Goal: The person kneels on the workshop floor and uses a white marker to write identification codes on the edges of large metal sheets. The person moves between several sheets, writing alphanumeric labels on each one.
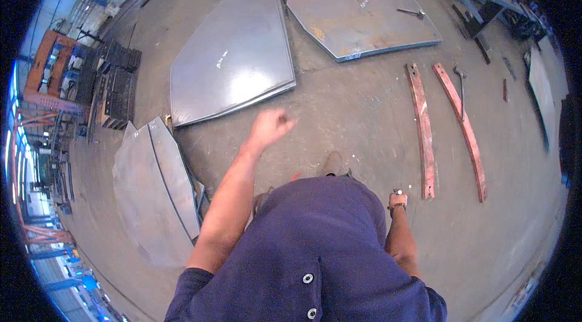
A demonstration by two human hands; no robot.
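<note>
My left hand [271, 129] is held out over the floor, just short of the near edge of a large grey sheet metal plate [233, 49]. Its fingers are loosely curled in, and nothing shows in them. Down by my right hip, my right hand [397, 199] is closed around something with a small whitish rounded end [398, 192]; the rest of it is hidden in the fist. Closest to that hand is a reddish steel bar [422, 140] lying on the floor.
Right of that bar lies a second reddish bar [461, 134] with a hammer [462, 94] against it. A stack of cut plates [364, 13] at the far side carries another hammer [412, 13]. Curved sheets [154, 182] lie at left, near dark stacked metal parts [118, 88] and an orange rack [54, 73].
</note>
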